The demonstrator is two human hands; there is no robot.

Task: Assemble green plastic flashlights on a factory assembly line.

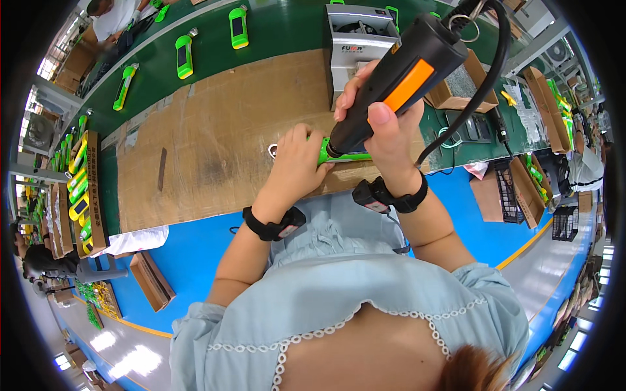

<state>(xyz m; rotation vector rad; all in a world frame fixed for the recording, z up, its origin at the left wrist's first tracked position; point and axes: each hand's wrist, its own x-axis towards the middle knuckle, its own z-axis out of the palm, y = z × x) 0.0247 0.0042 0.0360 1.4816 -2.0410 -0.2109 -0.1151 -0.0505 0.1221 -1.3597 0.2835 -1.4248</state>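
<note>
My right hand (385, 130) is wrapped round a black electric screwdriver (401, 75) with an orange panel, hung from a ring and cable at its top. Its lower tip meets a green handheld device (349, 156) lying on the cardboard sheet. My left hand (298, 158) presses the left end of that device, fingers closed over it; a metal ring (272, 150) sticks out beside the fingers. Both wrists wear black straps with small boxes. The screwdriver's bit, and any screw under it, is hidden.
A grey machine box (358, 45) stands behind the screwdriver. Several green devices (184, 57) lie along the back. To the right are a cardboard box (460, 85) and a black cable. A carton of green devices (81, 195) stands left. Another person (116, 23) sits across the bench.
</note>
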